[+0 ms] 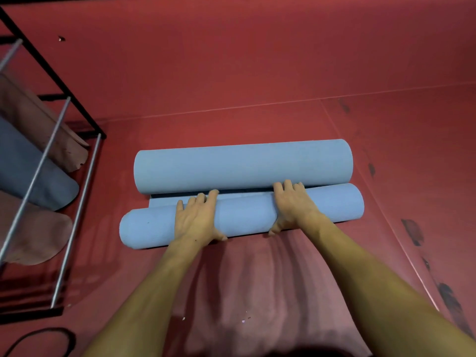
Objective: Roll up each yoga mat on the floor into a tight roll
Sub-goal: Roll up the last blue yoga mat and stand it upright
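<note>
Both hands lie palm-down on the near blue roll, the left hand towards its left half and the right hand towards its right half, well apart from each other; the fingers reach over the crown of the roll and the thumbs hook under its near side, so each hand grips it. A short strip of unrolled mat remains flat on the red floor between this roll and the far blue roll, which lies just beyond and parallel, already wound. Judged from this, the rolling is nearly finished. Risks: the near roll's left end sits further towards the person than its right, so uneven pressure could make the layers telescope into a cone; slackening the grip could let the winding spring loose; and pushing on may drive the roll against the far one and shove it away. Other rolled mats rest in a metal rack at left.
</note>
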